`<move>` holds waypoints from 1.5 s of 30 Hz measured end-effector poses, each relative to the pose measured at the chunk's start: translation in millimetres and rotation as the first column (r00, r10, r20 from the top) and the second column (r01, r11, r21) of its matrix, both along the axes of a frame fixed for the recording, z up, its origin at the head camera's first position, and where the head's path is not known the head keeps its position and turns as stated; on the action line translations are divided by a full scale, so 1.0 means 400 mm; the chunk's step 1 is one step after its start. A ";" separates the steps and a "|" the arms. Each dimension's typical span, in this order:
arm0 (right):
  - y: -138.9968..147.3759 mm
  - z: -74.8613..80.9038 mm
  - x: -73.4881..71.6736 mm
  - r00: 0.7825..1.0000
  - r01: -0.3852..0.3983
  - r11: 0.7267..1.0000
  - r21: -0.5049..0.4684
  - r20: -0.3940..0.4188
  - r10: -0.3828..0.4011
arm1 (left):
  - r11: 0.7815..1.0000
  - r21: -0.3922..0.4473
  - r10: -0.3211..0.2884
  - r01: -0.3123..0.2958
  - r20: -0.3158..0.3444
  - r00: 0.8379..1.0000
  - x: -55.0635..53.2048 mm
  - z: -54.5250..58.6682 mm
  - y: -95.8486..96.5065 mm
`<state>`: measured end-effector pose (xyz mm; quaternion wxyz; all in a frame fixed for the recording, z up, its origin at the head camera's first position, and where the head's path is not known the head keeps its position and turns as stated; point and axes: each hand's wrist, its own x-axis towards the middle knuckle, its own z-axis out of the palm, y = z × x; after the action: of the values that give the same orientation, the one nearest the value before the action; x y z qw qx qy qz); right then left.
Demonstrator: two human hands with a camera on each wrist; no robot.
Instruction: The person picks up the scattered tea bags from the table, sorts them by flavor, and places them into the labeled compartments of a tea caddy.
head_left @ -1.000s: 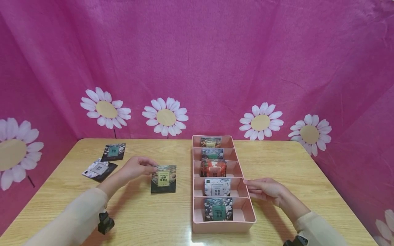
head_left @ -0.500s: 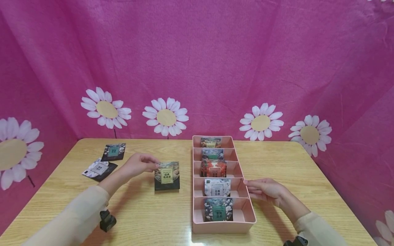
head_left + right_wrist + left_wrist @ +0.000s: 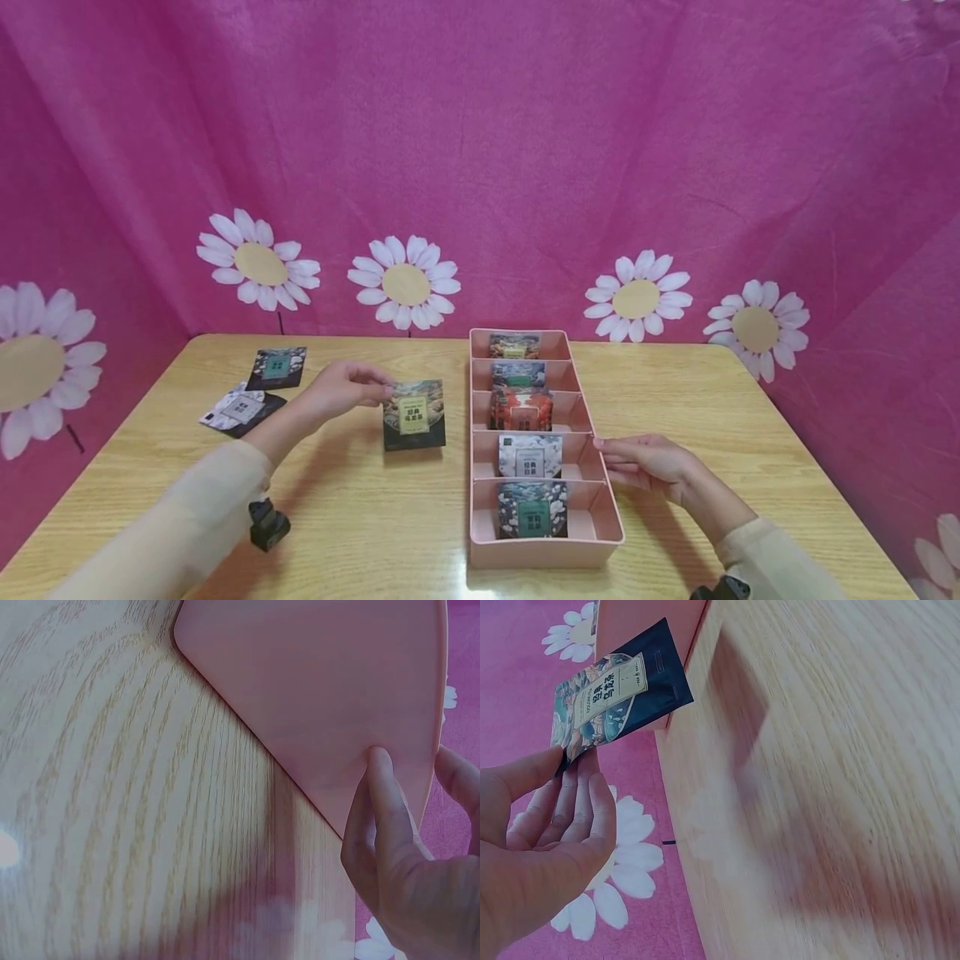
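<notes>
My left hand [image 3: 341, 390] pinches an oolong tea sachet [image 3: 414, 415] by its upper left corner, between thumb and fingers. This sachet has a yellow-green label and a dark lower part; in the left wrist view the tea sachet [image 3: 622, 694] hangs over the table beside its shadow. To its right stands a long pink divided box [image 3: 543, 553], with tea sachets upright in its compartments. My right hand [image 3: 651, 467] touches the box's right side, fingers extended. In the right wrist view a fingertip presses the pink wall [image 3: 315, 690] and another digit is at the rim.
Left of my left hand, a green-labelled sachet [image 3: 277, 368] and a white-and-dark sachet [image 3: 242, 410] lie on the wooden table [image 3: 375, 525]. A pink flowered curtain [image 3: 480, 167] hangs behind the table.
My left hand has carried the oolong tea sachet slightly to the right and farther from me, toward the box. The right hand and the box have stayed in place.
</notes>
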<state>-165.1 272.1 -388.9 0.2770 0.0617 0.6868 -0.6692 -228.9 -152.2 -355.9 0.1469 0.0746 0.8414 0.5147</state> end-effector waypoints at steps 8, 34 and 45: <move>0.002 -0.003 -0.001 1.000 -0.004 1.000 -0.007 -0.002 0.004 | 1.000 -0.015 -0.004 0.004 0.010 1.000 -0.005 0.023 0.010; -0.001 0.000 0.002 1.000 -0.001 1.000 -0.007 -0.013 0.001 | 0.998 -0.046 -0.038 0.032 -0.136 0.990 -0.082 0.120 0.079; 0.001 -0.002 0.001 1.000 0.014 1.000 0.015 -0.004 -0.014 | 0.998 -0.035 -0.057 0.051 -0.198 0.979 -0.132 0.172 0.146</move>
<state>-164.6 272.6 -389.7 0.2703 0.0672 0.6918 -0.6662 -281.6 -93.6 -286.9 0.0771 0.1462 0.8571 0.4879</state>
